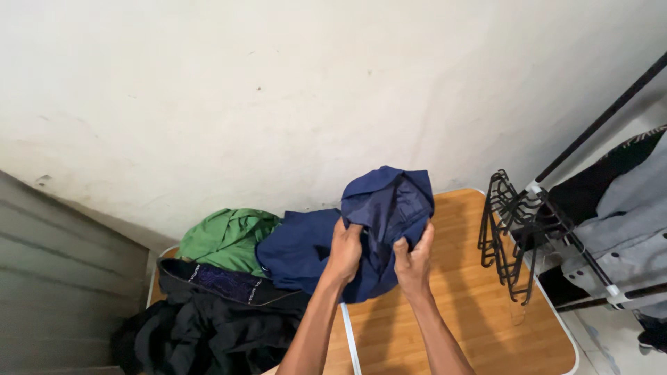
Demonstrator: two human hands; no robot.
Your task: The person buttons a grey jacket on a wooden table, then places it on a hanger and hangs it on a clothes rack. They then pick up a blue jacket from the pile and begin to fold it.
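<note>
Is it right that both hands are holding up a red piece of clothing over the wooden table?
Not quite. The piece of clothing is dark blue, not red. The head view shows the left hand and right hand holding it up over the wooden table.

A heap of clothes lies on the worktop's left half; hangers hang off a rack at its right edge.

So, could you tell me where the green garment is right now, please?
In the head view, the green garment lies at the table's far left, against the wall, touching the navy garment that both hands hold, with the black clothes pile just in front.
</note>
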